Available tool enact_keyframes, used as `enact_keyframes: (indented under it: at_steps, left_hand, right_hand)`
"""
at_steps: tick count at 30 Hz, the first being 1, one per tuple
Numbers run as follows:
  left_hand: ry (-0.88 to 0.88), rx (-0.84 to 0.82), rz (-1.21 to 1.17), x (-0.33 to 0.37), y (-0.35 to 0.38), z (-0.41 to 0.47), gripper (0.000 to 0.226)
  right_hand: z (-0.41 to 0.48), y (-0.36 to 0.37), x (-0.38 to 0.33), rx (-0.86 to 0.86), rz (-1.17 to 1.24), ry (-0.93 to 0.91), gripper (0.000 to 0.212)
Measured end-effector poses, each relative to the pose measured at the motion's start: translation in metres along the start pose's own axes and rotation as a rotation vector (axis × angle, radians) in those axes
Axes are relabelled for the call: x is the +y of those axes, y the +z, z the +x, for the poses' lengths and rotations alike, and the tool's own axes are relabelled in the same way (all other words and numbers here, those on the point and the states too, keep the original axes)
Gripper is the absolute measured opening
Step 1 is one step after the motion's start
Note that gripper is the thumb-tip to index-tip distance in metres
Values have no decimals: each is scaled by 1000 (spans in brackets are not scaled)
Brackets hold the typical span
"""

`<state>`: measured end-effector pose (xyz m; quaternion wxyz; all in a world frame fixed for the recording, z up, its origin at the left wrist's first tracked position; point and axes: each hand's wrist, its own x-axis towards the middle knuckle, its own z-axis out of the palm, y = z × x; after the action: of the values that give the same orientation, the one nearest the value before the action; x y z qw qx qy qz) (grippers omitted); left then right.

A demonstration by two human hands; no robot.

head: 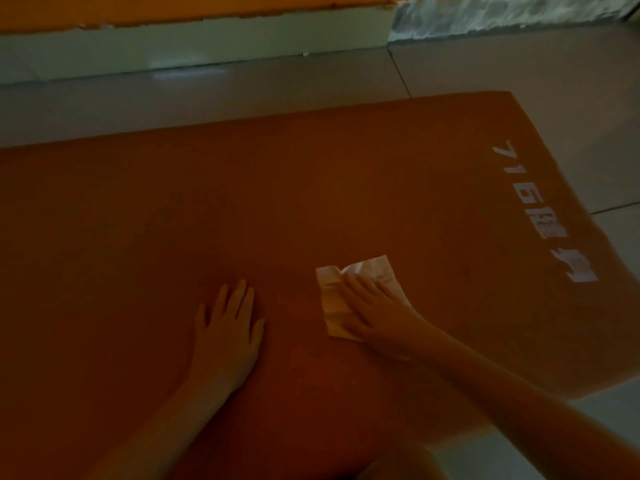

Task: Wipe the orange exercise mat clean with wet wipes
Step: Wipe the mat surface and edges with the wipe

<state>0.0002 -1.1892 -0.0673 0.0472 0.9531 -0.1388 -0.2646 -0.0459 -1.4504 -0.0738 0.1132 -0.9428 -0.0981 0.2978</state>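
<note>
Both hands lie flat on the mat (311, 188): left (227, 327) bracing, right (372, 310) pressing the wipe (367, 271). Uneven pressure could bunch it.

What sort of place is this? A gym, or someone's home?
Probably an indoor exercise room or gym, though a home is possible. An orange exercise mat with white printed lettering lies on a grey tiled floor beside a pale baseboard.

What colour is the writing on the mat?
White, printed on the orange mat near its right edge; the head view shows it.
</note>
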Motion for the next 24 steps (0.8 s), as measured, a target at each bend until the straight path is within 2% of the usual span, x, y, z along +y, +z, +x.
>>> enact_keyframes:
  at_steps: [2,5,7,9,11,13,15,17,21,22,24]
  left_hand:
    - [5,11,-17,-1,2,3,61]
    - [12,20,-4,-3,4,5,71]
    - [17,15,3,-2,5,6,86]
    - [30,-16,49,-3,4,6,83]
    - [59,-35,107,-6,-1,9,69]
    - [85,-22,158,-11,-8,20,63]
    - [103,-2,181,-13,-23,34,65]
    - [86,-23,157,-21,-30,54,72]
    - [17,-53,106,-29,-36,73,78]
    - [22,-43,108,-28,-36,73,81]
    - [32,-18,123,-29,-35,75,88]
  right_hand:
    - [9,-6,21,58,-14,69,103]
    - [44,-22,32,168,-32,231,72]
    - [65,-30,16,225,21,271,67]
    - [76,-28,-4,234,51,186,66]
    - [74,-17,-15,197,-14,13,71]
    - [70,-16,-6,177,-87,-94,75]
    - [78,-23,13,193,-134,-89,77]
    - [95,-38,28,231,-154,9,73]
    - [137,-55,26,275,-35,193,67]
    - [141,-54,20,275,-28,168,68]
    - [141,-44,14,267,-77,7,70]
